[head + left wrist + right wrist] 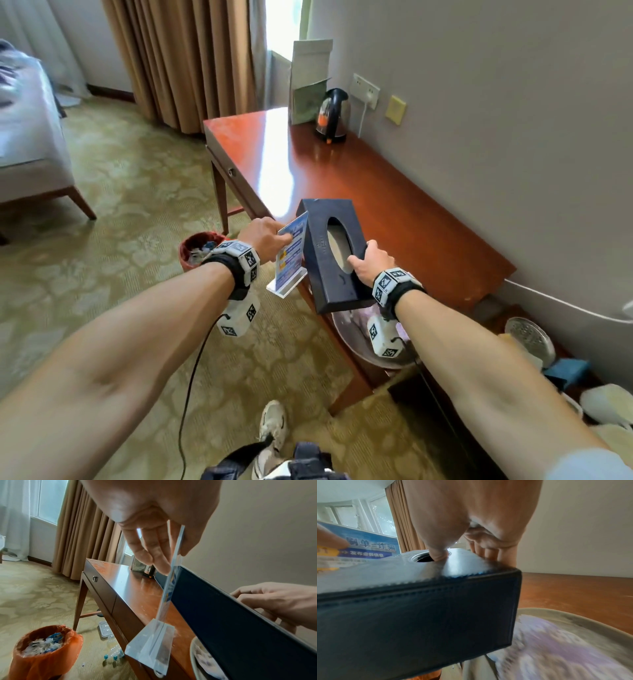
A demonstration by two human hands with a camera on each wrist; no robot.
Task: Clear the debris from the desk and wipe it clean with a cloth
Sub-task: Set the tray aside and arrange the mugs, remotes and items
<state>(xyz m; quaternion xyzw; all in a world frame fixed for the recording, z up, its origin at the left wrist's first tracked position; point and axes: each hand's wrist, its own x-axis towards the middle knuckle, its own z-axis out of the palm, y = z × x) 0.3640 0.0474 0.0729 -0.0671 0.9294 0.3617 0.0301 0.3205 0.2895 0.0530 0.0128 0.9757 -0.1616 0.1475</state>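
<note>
My left hand (279, 236) pinches the top of a clear acrylic sign stand (290, 255) holding a blue card, lifted over the desk's near front edge. My right hand (363, 256) grips a dark navy tissue box (325, 270), thumb in its oval opening, fingers round the far side; the box is tilted in the air. Under the box a metal basin (356, 346) holds a purple-white cloth (556, 649). The red-brown wooden desk (376, 192) shows faint pale smears (150, 605). In the left wrist view the stand (169, 592) hangs beside the box (231, 615).
An orange-lined bin (198, 248) full of scraps stands on the carpet left of the desk. Plastic bottles (113, 651) lie on the floor beside it. A black kettle (332, 114) and a folder (310, 82) stand at the desk's far end by the wall.
</note>
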